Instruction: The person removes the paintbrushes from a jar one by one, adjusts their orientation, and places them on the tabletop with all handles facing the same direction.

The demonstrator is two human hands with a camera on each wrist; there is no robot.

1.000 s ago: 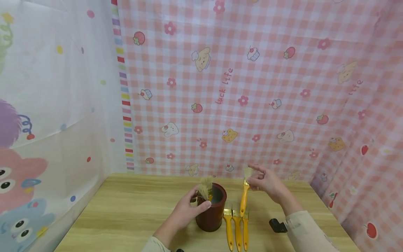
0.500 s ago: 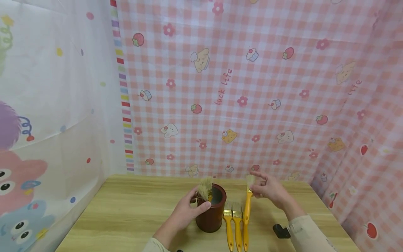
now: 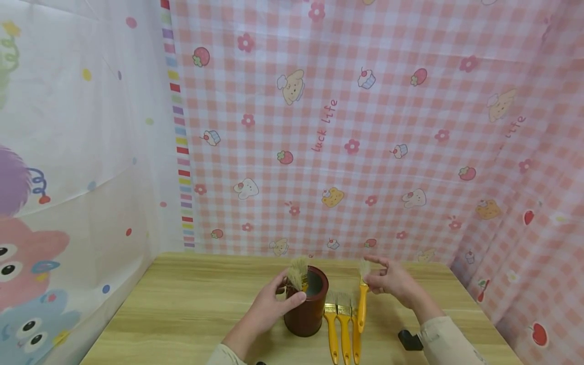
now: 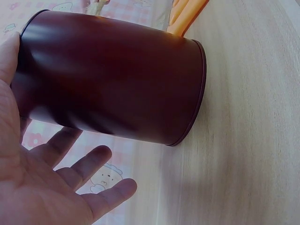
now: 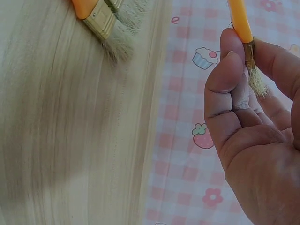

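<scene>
My left hand (image 3: pixel 269 304) holds a dark red-brown cylindrical pot (image 3: pixel 304 317) by its upper left side, thumb at the rim. Pale bristles of a paintbrush (image 3: pixel 298 274) stick up from the pot's left side, its handle hidden. In the left wrist view, several fingers (image 4: pixel 89 164) extend past the pot wall. My right hand (image 3: pixel 396 283) pinches another paintbrush (image 5: pixel 240 21) near its metal band, bristles up and yellow handle hanging down. This handle overlaps the rightmost of three paintbrushes (image 3: pixel 345 334) lying side by side, right of the pot.
The wooden table (image 3: pixel 219 304) meets a pink checked curtain (image 3: pixel 319 213) at the back. A small black object (image 3: pixel 409 340) sits beside my right sleeve. White patterned cloth (image 3: pixel 91 203) hangs on the left.
My right hand has lowered and moved slightly right and nearer with its paintbrush. The left hand and pot hold still.
</scene>
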